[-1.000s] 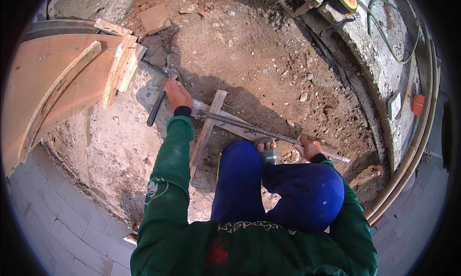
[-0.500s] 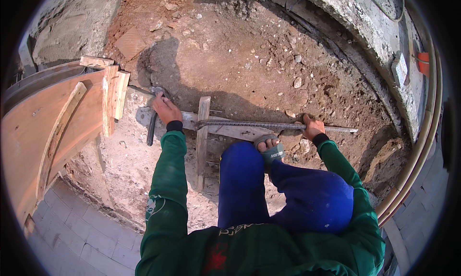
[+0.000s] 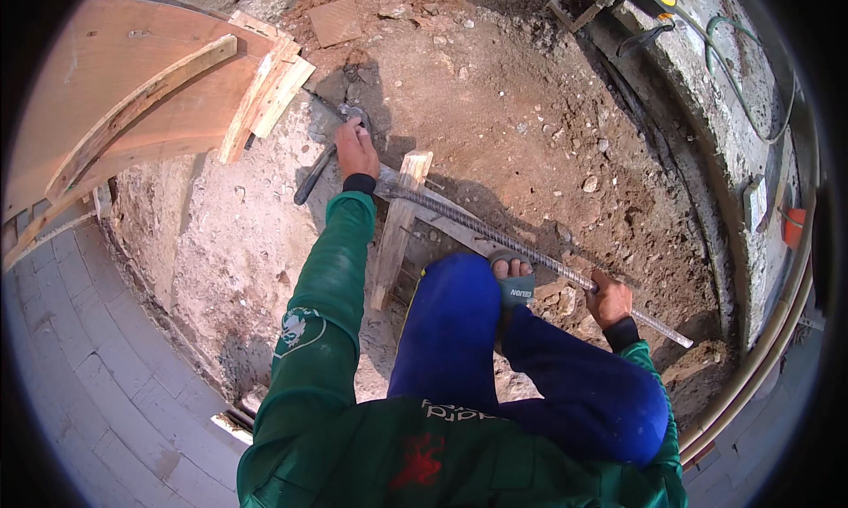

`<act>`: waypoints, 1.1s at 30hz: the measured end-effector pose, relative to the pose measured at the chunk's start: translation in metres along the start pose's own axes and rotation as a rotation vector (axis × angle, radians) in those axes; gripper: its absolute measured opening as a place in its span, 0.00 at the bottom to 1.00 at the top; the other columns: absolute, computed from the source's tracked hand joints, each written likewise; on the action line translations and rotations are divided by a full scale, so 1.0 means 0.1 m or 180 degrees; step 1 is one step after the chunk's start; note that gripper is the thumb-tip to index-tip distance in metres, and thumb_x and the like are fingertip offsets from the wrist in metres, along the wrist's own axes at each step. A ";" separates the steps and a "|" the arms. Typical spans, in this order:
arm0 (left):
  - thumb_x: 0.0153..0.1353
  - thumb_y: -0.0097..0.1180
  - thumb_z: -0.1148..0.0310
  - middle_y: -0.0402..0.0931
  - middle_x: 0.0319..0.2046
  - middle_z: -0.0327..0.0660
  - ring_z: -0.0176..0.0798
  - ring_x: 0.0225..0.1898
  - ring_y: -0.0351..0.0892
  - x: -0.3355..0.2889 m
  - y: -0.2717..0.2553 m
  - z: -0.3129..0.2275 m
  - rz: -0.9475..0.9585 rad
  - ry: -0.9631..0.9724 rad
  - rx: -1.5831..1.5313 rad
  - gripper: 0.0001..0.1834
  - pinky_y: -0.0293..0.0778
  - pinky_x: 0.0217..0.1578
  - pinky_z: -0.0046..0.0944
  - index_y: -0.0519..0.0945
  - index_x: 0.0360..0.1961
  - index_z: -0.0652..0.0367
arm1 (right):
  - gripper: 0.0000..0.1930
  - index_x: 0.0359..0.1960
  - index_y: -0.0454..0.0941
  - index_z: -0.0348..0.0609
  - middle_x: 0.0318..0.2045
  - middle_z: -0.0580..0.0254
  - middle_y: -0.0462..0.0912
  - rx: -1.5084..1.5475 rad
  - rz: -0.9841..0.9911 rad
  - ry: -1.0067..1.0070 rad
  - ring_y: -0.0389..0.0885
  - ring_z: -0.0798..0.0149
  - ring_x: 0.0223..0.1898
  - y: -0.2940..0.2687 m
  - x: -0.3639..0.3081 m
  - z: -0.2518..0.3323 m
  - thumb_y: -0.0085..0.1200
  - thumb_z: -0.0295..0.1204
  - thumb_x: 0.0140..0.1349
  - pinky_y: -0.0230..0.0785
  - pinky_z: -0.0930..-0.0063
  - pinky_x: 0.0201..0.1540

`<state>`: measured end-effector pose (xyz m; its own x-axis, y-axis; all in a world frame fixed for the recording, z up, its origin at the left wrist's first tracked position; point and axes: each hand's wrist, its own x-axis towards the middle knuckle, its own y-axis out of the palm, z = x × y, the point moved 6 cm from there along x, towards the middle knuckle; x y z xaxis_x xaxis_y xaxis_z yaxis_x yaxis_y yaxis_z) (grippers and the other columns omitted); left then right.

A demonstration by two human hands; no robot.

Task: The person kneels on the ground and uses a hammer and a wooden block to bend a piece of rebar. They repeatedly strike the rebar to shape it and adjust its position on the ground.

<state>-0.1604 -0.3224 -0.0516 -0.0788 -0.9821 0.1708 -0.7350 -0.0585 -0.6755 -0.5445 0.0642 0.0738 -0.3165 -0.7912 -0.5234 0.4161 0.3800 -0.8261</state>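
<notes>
My left hand (image 3: 356, 151) is closed around a hammer with a black-gripped handle (image 3: 314, 176); its metal head shows just beyond my fingers. My right hand (image 3: 609, 299) grips a ribbed steel bar (image 3: 495, 234) close to its right end. That bar slants across a wooden batten (image 3: 399, 234) and along a pale plank (image 3: 449, 229) joined to it crosswise. Nails stick out of the batten's side. My sandalled foot (image 3: 515, 285) rests at the plank's right end, below the bar.
On the left stands a plywood panel (image 3: 115, 75) with wooden cleats. Rough concrete (image 3: 230, 216) borders the dug soil (image 3: 521, 110). A concrete ledge (image 3: 707, 93) runs along the right, with an orange container (image 3: 793, 228), pipes (image 3: 777, 340) and a green hose (image 3: 729, 71).
The view has turned, so the plywood and batten look tilted. The bar slopes more toward me on the right, with my right hand lower. Both hands keep their holds.
</notes>
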 end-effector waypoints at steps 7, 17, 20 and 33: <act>0.68 0.52 0.62 0.71 0.48 0.51 0.50 0.50 0.71 -0.81 -0.87 -0.18 -0.0345 -0.0052 -0.0272 0.19 0.66 0.55 0.46 0.71 0.54 0.64 | 0.10 0.37 0.80 0.50 0.27 0.50 0.85 -0.0174 -0.0025 0.0295 0.84 0.45 0.32 -0.02 -0.35 0.12 0.61 0.32 0.51 0.75 0.52 0.37; 0.61 0.60 0.51 0.76 0.43 0.60 0.62 0.47 0.76 -2.52 -0.69 0.28 0.1875 -0.0795 0.0007 0.29 0.72 0.48 0.52 0.74 0.51 0.67 | 0.17 0.38 0.82 0.50 0.28 0.49 0.84 -0.0009 0.0113 0.0725 0.84 0.44 0.34 0.09 -0.72 0.38 0.64 0.48 0.56 0.74 0.52 0.38; 0.64 0.56 0.55 0.77 0.41 0.61 0.64 0.45 0.76 -2.56 -0.76 0.19 0.1475 -0.0428 0.0444 0.24 0.71 0.46 0.55 0.74 0.50 0.66 | 0.18 0.35 0.82 0.49 0.26 0.49 0.84 0.0091 -0.0042 0.0543 0.84 0.43 0.34 0.01 -0.81 0.43 0.63 0.50 0.56 0.74 0.51 0.36; 0.67 0.52 0.57 0.72 0.39 0.54 0.60 0.44 0.74 -2.25 -1.26 -0.40 0.1261 -0.0383 0.0754 0.24 0.73 0.43 0.55 0.71 0.59 0.58 | 0.18 0.30 0.80 0.43 0.19 0.47 0.79 0.0102 -0.0185 0.0258 0.80 0.42 0.24 -0.42 -1.03 0.70 0.66 0.46 0.57 0.69 0.53 0.28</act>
<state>-0.0766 -0.0866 0.0237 -0.2332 -0.9500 -0.2077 -0.4892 0.2992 -0.8192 -0.4702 0.0959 0.1768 -0.4082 -0.7696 -0.4910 0.4215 0.3182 -0.8491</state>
